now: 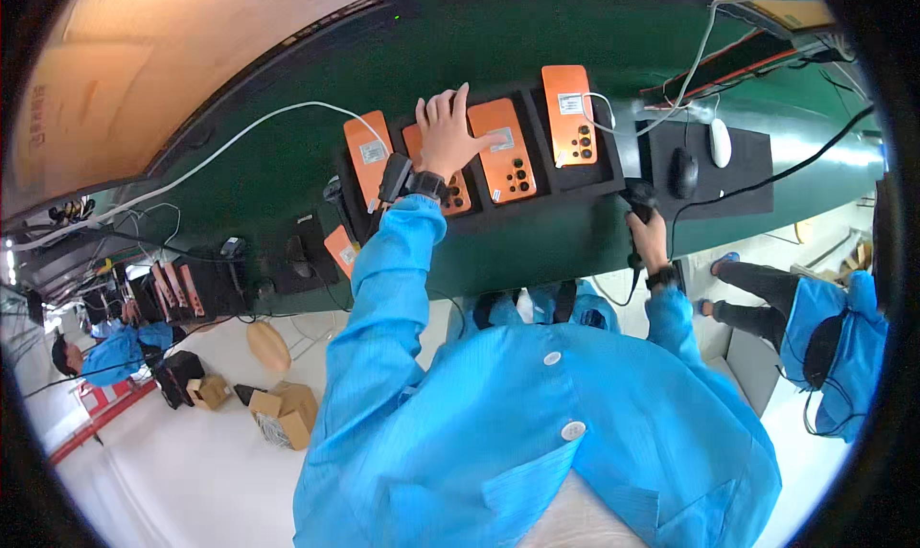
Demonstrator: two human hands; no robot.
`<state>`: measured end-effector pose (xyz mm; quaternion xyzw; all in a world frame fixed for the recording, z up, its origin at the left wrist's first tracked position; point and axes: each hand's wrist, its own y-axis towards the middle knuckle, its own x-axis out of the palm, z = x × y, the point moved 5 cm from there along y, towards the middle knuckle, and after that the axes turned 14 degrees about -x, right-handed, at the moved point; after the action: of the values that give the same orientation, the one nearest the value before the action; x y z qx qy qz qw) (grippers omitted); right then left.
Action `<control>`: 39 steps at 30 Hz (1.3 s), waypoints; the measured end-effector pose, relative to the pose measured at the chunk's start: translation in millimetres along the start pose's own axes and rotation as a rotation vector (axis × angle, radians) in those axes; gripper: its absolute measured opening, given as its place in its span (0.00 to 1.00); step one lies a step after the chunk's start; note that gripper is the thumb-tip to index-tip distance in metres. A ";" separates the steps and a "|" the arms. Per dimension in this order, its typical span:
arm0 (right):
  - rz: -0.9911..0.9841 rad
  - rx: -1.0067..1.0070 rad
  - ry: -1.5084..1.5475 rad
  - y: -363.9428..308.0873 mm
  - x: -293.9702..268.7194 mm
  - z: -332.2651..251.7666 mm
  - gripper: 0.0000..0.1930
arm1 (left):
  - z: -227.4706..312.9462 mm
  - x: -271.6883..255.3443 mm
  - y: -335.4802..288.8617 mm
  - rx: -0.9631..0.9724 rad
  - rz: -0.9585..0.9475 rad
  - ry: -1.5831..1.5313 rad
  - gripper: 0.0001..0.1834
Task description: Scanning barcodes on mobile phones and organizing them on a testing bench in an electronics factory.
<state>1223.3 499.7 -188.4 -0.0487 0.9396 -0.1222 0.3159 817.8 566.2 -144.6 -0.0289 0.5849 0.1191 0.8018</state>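
My left hand (446, 138) reaches over a black tray (613, 170), fingers spread, nothing gripped. Beneath it lies an orange phone (458, 194), mostly hidden by the hand and wrist. My thumb overlaps the label of the orange phone beside it (506, 160); whether it touches cannot be made out. Another orange phone (366, 150) rests at the tray's left end, and one more orange phone (567, 93) at the right end, with a white cable across it. My right hand (650, 239) is closed around the handle of a black handheld scanner (639, 195) at the table's near edge.
Right of the tray, a black mouse (683, 172) and a white mouse (720, 144) sit on a dark mat (752, 179). Cables cross the green table (517, 251). Another orange phone (340, 249) lies left of my arm. A person in blue (834, 356) is at the right.
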 end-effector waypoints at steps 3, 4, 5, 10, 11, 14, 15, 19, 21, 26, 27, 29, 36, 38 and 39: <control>-0.069 0.065 0.219 -31.0 -14.2 -38.9 0.13 | 4.0 -4.1 3.6 0.024 0.013 0.021 0.55; -0.074 0.033 0.192 -39.2 -17.9 -73.1 0.15 | 2.5 -2.8 5.3 0.025 0.001 0.025 0.55; -0.156 -0.030 0.205 -41.5 -14.5 -90.7 0.16 | 3.5 -1.4 6.2 0.033 -0.015 0.025 0.55; -0.416 -0.056 0.407 -39.7 40.0 -188.7 0.17 | 7.9 0.2 9.4 0.041 -0.010 0.033 0.56; -0.426 -0.079 0.439 -32.4 57.1 -198.9 0.13 | 8.7 -1.2 10.0 0.040 0.005 0.029 0.56; -0.405 -0.049 0.475 -6.3 98.3 -207.8 0.11 | 12.0 -3.8 10.4 0.028 0.019 -0.007 0.55; -0.394 -0.020 0.477 -3.7 108.1 -205.1 0.12 | 11.7 -2.8 7.1 0.027 0.030 -0.008 0.55; -0.382 0.009 0.524 -4.7 108.3 -203.2 0.10 | 11.1 -2.1 4.6 0.004 0.004 -0.013 0.53; -0.400 -0.013 0.488 -5.2 94.8 -210.6 0.09 | 10.0 -7.8 4.2 0.016 0.067 -0.065 0.52; -0.038 -0.141 0.346 7.6 13.4 -148.2 0.14 | 21.5 -9.6 -18.8 0.071 0.149 -0.068 0.32; 0.086 -0.114 0.328 14.1 -5.7 -117.5 0.14 | 26.9 -13.4 -19.8 0.030 0.172 -0.050 0.30; 0.216 -0.011 0.240 31.9 -23.0 -66.7 0.12 | 36.0 -17.7 -16.0 -0.051 0.202 -0.024 0.25; 0.076 0.013 -0.058 109.3 26.0 17.3 0.25 | 35.7 -5.9 -6.9 -0.173 0.126 0.031 0.19; 0.413 -0.221 -0.322 101.0 16.6 -2.6 0.27 | 39.2 -7.6 -4.1 -0.153 0.113 0.055 0.19; 0.583 -0.341 -0.456 96.1 14.3 -15.8 0.29 | 43.3 -11.4 -6.0 -0.134 0.111 0.072 0.19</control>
<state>1200.9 593.1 -209.5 0.1421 0.8266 0.1442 0.5251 856.2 566.6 -120.7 -0.0545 0.6047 0.2012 0.7687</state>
